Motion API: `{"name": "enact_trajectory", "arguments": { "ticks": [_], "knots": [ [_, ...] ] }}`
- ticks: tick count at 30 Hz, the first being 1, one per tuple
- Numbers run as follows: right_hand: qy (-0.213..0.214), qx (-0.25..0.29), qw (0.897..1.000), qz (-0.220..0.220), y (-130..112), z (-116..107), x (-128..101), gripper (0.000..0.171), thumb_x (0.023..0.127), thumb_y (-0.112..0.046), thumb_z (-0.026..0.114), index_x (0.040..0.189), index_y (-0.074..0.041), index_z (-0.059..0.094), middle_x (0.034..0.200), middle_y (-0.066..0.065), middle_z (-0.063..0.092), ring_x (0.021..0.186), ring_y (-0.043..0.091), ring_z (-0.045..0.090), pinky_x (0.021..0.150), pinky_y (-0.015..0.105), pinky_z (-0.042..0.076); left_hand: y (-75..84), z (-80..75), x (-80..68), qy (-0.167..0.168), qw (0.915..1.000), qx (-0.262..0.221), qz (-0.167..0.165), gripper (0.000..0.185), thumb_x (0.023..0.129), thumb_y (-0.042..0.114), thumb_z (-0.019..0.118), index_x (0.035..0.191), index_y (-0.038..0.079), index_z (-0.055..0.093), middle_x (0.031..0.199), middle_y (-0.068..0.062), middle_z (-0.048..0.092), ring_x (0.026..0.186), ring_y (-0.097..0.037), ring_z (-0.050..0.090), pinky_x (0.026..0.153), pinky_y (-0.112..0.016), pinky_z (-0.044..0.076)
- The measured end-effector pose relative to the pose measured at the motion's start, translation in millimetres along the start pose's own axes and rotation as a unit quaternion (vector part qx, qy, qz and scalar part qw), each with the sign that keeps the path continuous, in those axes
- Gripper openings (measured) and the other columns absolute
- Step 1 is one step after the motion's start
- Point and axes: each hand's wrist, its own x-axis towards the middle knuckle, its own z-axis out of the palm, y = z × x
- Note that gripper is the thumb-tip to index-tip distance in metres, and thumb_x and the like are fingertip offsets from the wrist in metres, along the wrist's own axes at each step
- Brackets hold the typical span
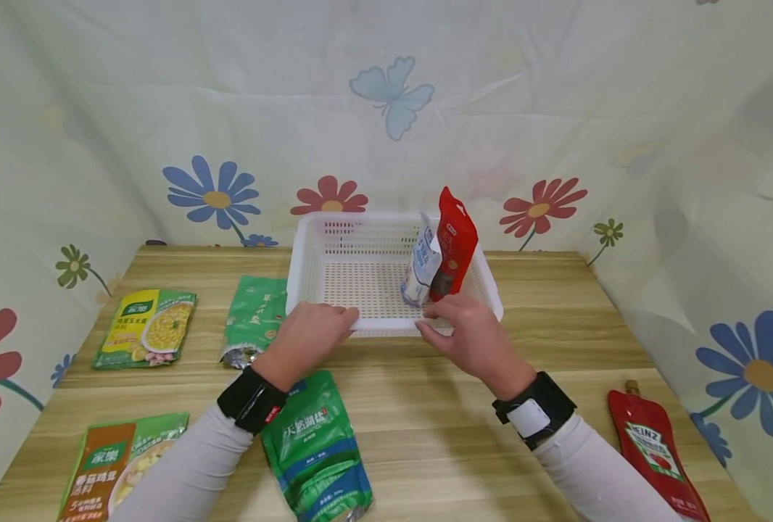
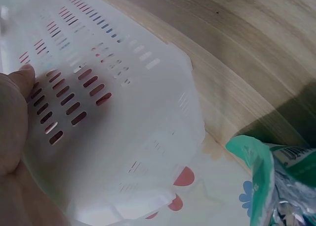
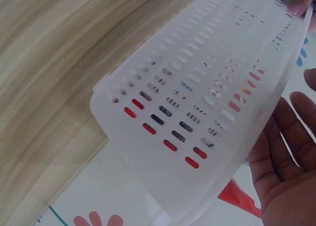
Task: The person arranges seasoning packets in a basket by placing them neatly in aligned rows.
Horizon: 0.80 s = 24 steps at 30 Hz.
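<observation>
A white plastic basket (image 1: 386, 326) with slotted walls stands at the back middle of the wooden table. My left hand (image 1: 311, 333) grips its front rim left of the middle; in the left wrist view the thumb (image 2: 23, 77) lies against the outer wall. At the right part of that rim is my right hand (image 1: 468, 337), its fingers loosely bent; in the right wrist view the fingers (image 3: 279, 147) reach behind the rim with the palm apart from the wall. Inside the basket, a white-and-blue pouch (image 1: 422, 264) and a red pouch (image 1: 455, 246) stand upright at the right.
Left on the table lie a yellow-green soup packet (image 1: 145, 326), a brown-green soup packet (image 1: 109, 464) and a green pouch (image 1: 252, 312). Another green pouch (image 1: 317, 449) lies in front of the basket. A red Heinz ketchup pouch (image 1: 654, 449) lies far right. Flowered cloth (image 1: 386, 167) surrounds the table.
</observation>
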Motion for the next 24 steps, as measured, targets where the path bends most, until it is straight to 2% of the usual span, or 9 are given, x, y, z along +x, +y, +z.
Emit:
{"name": "enact_trajectory", "arguments": {
  "ticks": [8, 18, 24],
  "knots": [
    [0.027, -0.002, 0.999, -0.044, 6.7, 3.7, -5.1, 0.025, 0.082, -0.026, 0.088, 0.097, -0.009, 0.078, 0.091, 0.003, 0.074, 0.082, 0.017, 0.065, 0.079, 0.035, 0.061, 0.2, -0.6, -0.8, 0.001, 1.0, 0.008, -0.002, 0.015, 0.102, 0.029, 0.065, 0.096, 0.015, 0.065, 0.079, 0.001, 0.073, 0.059, -0.01, 0.058, 0.05, -0.03, 0.049],
    [0.029, 0.002, 0.999, -0.039, 12.7, 3.6, -9.4, 0.027, 0.082, -0.026, 0.088, 0.1, -0.009, 0.078, 0.096, 0.003, 0.074, 0.088, 0.018, 0.065, 0.084, 0.037, 0.061, -0.3, -0.6, -0.2, -0.003, 0.9999, 0.01, -0.001, 0.017, 0.1, 0.032, 0.068, 0.098, 0.015, 0.065, 0.081, 0.001, 0.074, 0.06, -0.01, 0.058, 0.05, -0.029, 0.049],
    [0.034, -0.007, 0.998, -0.05, 6.9, 6.9, -15.1, 0.027, 0.08, -0.025, 0.089, 0.099, -0.01, 0.078, 0.098, 0.003, 0.072, 0.091, 0.019, 0.063, 0.085, 0.037, 0.057, 0.3, 0.3, -1.1, 0.002, 1.0, 0.007, 0.0, 0.017, 0.099, 0.032, 0.069, 0.097, 0.015, 0.065, 0.082, 0.0, 0.074, 0.06, -0.011, 0.06, 0.051, -0.029, 0.05]
  ]
}}
